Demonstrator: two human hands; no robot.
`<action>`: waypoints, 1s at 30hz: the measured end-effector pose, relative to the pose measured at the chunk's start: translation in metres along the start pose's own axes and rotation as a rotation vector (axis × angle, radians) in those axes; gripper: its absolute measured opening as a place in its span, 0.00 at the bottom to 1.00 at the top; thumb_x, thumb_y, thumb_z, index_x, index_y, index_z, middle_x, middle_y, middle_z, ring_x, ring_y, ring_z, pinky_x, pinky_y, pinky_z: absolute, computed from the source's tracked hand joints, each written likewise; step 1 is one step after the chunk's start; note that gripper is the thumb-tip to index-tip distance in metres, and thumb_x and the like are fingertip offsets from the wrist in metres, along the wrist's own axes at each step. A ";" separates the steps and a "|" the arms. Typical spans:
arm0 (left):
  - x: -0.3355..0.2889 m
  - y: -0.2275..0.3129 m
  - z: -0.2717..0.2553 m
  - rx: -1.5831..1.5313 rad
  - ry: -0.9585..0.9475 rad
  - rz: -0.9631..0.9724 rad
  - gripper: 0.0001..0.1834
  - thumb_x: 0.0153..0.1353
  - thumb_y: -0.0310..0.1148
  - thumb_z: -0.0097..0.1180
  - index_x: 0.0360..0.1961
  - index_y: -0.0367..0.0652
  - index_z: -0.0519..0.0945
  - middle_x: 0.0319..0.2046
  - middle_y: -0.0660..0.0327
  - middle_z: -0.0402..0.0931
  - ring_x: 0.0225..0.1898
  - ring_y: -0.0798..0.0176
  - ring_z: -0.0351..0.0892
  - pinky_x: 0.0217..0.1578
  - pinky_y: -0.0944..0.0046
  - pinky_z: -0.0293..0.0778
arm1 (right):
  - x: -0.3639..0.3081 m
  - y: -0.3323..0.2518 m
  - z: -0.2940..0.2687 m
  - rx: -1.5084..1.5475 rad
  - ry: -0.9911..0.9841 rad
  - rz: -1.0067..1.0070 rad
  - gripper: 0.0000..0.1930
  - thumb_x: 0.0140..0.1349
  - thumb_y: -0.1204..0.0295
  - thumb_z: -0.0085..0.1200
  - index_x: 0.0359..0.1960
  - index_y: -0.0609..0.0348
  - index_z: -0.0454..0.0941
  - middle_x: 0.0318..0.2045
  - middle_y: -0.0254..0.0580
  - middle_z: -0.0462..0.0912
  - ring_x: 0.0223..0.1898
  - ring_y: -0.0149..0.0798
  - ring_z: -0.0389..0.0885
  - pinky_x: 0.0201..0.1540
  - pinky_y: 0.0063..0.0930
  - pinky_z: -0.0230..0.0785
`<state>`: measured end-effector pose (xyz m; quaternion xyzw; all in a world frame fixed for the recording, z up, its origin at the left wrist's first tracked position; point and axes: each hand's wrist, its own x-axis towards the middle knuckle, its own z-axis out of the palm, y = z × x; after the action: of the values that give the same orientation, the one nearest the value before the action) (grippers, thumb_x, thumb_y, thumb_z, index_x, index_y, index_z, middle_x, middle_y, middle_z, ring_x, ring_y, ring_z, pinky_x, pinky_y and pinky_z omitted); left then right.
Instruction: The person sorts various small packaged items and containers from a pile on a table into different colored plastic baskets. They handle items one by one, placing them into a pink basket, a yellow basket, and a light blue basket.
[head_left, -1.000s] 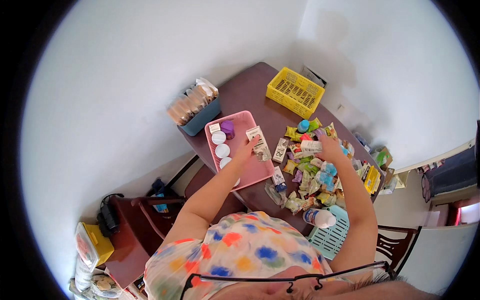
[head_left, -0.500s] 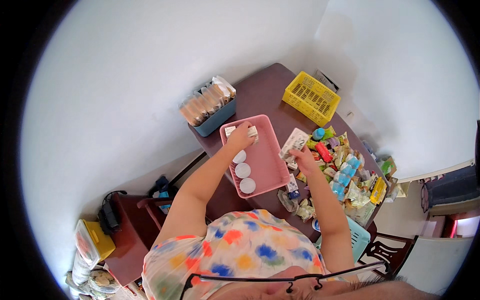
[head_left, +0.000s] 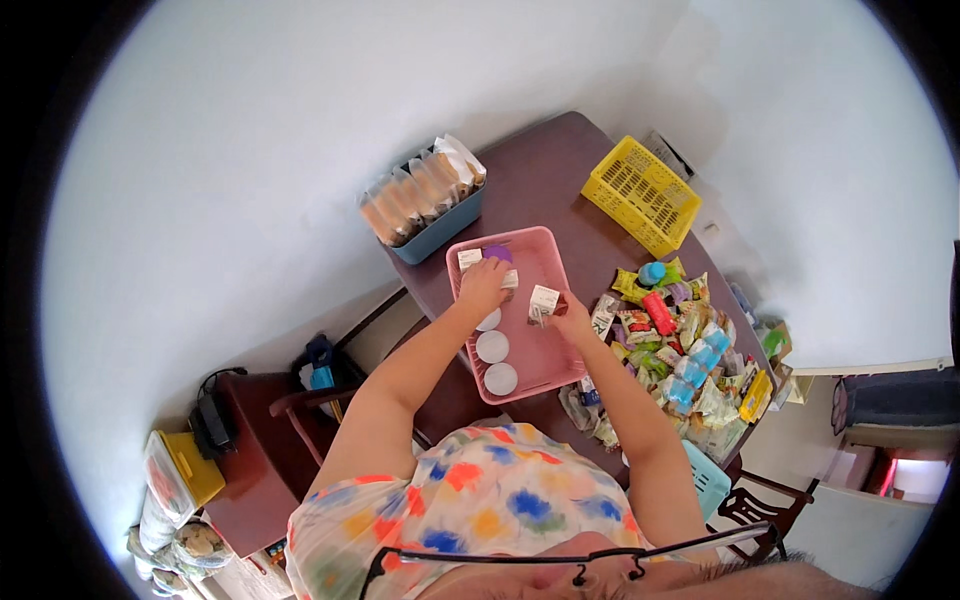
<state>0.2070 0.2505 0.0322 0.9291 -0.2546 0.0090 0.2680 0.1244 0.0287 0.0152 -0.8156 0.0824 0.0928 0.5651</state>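
In the far left part of a pink basket (head_left: pixel 530 390), the fingers of my left hand (head_left: pixel 485 284) are closed round a small white box (head_left: pixel 510 279). Beside them are another white carton (head_left: pixel 469 259) and a round purple thing (head_left: pixel 497 253), partly hidden by the hand. Above the basket's right side, my right hand (head_left: pixel 573 322) grips a small carton (head_left: pixel 543 301) with a white top and a darker side, which the fingers partly cover. White round lids (head_left: pixel 492 347) line the basket's left side.
Right of the basket lies a heap of packaged snacks (head_left: pixel 690 350), with a flat white pack (head_left: pixel 605 313) at its near edge. A yellow crate (head_left: pixel 650 195) stands at the far right and a blue-grey bin (head_left: pixel 440 227) of wrapped packs at the far left. A turquoise basket (head_left: pixel 708 478) is by my right arm.
My right hand has let go of the flat white pack at the heap and moved left over the basket with a small carton. The purple thing has come into view beside my left hand.
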 end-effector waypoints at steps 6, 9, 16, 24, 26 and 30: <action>-0.007 -0.004 -0.005 -0.139 -0.024 0.000 0.21 0.47 0.31 0.62 0.46 0.44 0.78 0.42 0.57 0.73 0.47 0.53 0.74 0.47 0.55 0.72 | 0.016 0.022 0.017 -0.245 -0.045 -0.103 0.23 0.45 0.76 0.65 0.47 0.57 0.75 0.39 0.48 0.81 0.44 0.47 0.81 0.45 0.35 0.72; -0.014 -0.012 0.000 -0.186 0.017 0.014 0.22 0.49 0.33 0.62 0.48 0.42 0.78 0.44 0.56 0.74 0.49 0.52 0.74 0.49 0.55 0.71 | 0.022 0.010 0.034 -0.256 -0.071 -0.061 0.21 0.48 0.79 0.62 0.46 0.58 0.76 0.41 0.50 0.79 0.44 0.46 0.81 0.46 0.35 0.73; -0.033 0.017 -0.008 -0.075 0.089 0.013 0.32 0.51 0.42 0.63 0.57 0.41 0.72 0.55 0.52 0.67 0.58 0.48 0.65 0.60 0.49 0.60 | 0.024 -0.020 0.061 0.139 -0.021 0.045 0.16 0.52 0.87 0.51 0.45 0.67 0.72 0.40 0.48 0.79 0.44 0.40 0.80 0.46 0.30 0.73; -0.045 0.021 0.007 0.084 0.048 -0.007 0.38 0.52 0.45 0.62 0.63 0.46 0.65 0.60 0.53 0.60 0.64 0.49 0.57 0.64 0.44 0.52 | 0.026 0.024 0.069 0.047 -0.052 0.059 0.17 0.55 0.85 0.53 0.47 0.65 0.70 0.44 0.47 0.78 0.46 0.39 0.78 0.47 0.29 0.73; -0.047 0.021 0.006 0.109 0.032 -0.026 0.38 0.52 0.45 0.62 0.63 0.46 0.65 0.61 0.53 0.60 0.65 0.49 0.56 0.65 0.44 0.51 | 0.025 0.020 0.072 0.071 -0.091 0.074 0.18 0.55 0.84 0.55 0.49 0.64 0.70 0.45 0.46 0.77 0.47 0.38 0.78 0.48 0.29 0.74; -0.044 0.028 0.001 0.156 -0.009 -0.072 0.38 0.51 0.43 0.62 0.64 0.46 0.64 0.62 0.54 0.60 0.66 0.48 0.54 0.65 0.41 0.48 | 0.016 0.015 0.059 0.009 -0.147 0.045 0.23 0.54 0.82 0.57 0.52 0.63 0.68 0.46 0.44 0.77 0.48 0.37 0.77 0.51 0.29 0.71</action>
<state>0.1553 0.2499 0.0382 0.9557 -0.2209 0.0149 0.1938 0.1325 0.0779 -0.0225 -0.8021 0.0595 0.1649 0.5709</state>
